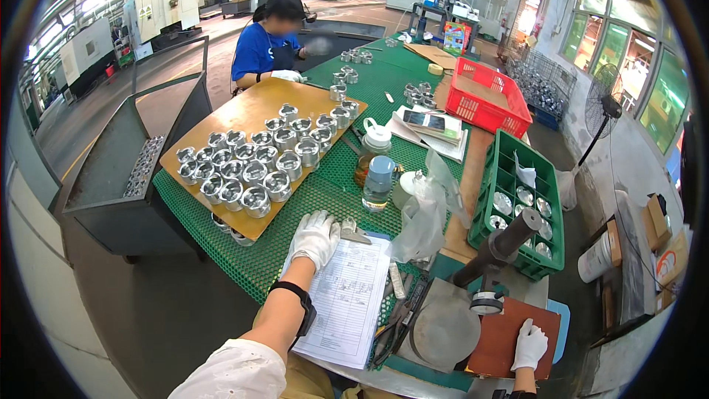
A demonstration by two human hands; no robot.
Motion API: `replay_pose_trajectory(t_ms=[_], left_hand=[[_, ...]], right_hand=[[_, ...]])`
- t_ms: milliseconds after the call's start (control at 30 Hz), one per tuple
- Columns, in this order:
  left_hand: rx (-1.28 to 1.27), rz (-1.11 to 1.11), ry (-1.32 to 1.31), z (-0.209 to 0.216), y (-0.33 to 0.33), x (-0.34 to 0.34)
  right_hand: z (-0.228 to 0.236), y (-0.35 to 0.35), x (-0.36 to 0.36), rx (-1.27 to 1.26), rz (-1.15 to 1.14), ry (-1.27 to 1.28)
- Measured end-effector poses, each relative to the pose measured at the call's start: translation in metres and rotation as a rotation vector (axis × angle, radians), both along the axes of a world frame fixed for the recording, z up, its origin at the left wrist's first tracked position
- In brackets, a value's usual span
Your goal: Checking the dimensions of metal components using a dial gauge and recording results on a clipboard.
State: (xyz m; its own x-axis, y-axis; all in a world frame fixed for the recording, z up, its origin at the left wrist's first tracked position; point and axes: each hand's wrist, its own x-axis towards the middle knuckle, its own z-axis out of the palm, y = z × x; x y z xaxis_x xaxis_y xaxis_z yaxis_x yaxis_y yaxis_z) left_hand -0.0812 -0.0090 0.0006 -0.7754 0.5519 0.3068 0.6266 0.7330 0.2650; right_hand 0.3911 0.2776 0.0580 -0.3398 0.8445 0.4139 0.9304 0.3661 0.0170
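Observation:
My left hand [315,238], in a white glove, lies with fingers stretched out on the upper edge of a printed form [346,299]. Just beyond its fingertips a caliper-like metal tool [354,232] rests at the top of the paper. My right hand [530,345], also gloved, rests on a flat reddish-brown board [496,336] with its fingers partly spread and nothing visible in them. Left of that board stands a dial gauge [487,303] on a dark column [502,246], beside a round grey plate [444,325]. Several silver pistons [255,171] stand on a yellow-brown board [295,96].
A clear bottle [378,183], a white-lidded jug [373,144] and plastic bags [425,214] stand mid-table. A green divided crate [550,177] holds round metal parts; a red crate [487,92] sits behind. Across the table is a co-worker [269,48]. A metal cart [140,170] stands left.

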Motion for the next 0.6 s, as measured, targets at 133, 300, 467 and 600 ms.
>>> replay_pose_trajectory(t_ms=[133, 300, 467, 600], left_hand=[[0.011, -0.002, -0.007, 0.003, 0.003, 0.003], [0.031, -0.003, -0.006, 0.005, 0.001, 0.005], [0.021, 0.004, -0.012, 0.009, 0.0, 0.006], [0.026, 0.009, -0.001, 0.008, 0.0, 0.007]], right_hand=[[-0.006, 0.014, 0.003, 0.008, -0.034, 0.02], [0.003, 0.013, -0.005, -0.018, -0.108, 0.121], [0.003, 0.02, 0.003, -0.04, -0.089, 0.27], [-0.003, 0.028, 0.01, -0.071, -0.07, 0.351]])
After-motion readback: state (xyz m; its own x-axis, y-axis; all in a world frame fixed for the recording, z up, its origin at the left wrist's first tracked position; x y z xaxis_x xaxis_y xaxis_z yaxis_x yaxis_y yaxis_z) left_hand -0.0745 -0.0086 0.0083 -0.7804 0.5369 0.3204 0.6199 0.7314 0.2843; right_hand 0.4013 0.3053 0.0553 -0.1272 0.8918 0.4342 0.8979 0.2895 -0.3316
